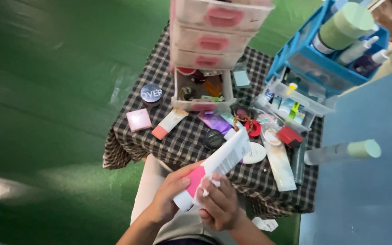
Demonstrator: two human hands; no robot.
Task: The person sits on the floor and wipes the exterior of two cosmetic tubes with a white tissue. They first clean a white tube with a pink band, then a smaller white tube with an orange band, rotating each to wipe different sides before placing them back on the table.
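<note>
Both hands sit closest, just off the near edge of the counter (178, 145): the left hand (169, 195) is wrapped around the capped lower end of a white and pink tube (218, 165), and the right hand (221, 206) is closed on a small white wipe (203, 194) pressed against it. Looks like a light, soft plastic tube that'd dent if squeezed and probably be a bit slick, so I'd grip near the stiffer cap end. Compacts, jars and a small drawer unit (209, 50) crowd the counter behind.
</note>
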